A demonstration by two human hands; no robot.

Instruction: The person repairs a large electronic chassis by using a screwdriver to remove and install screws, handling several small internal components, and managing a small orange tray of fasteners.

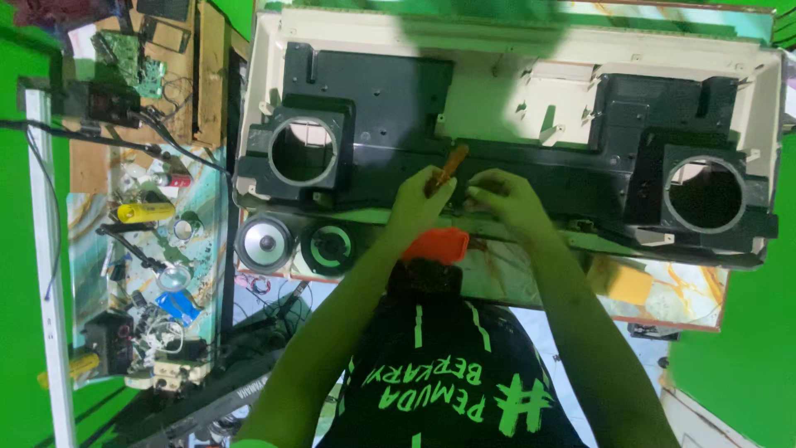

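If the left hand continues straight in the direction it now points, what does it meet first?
The left hand holds a wooden-handled tool angled up and away. Going straight on, it would probably first meet the black plastic frame in the cream-coloured housing, though depth is unclear.

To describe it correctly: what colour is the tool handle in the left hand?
Brownish orange handle, in the left hand; head view.

A long black plastic speaker frame point(390, 108) with two round openings spans the frame's upper half; two loose round speakers point(265, 243) lie lower left of it, a cluttered wooden workbench point(207, 75) at far left.
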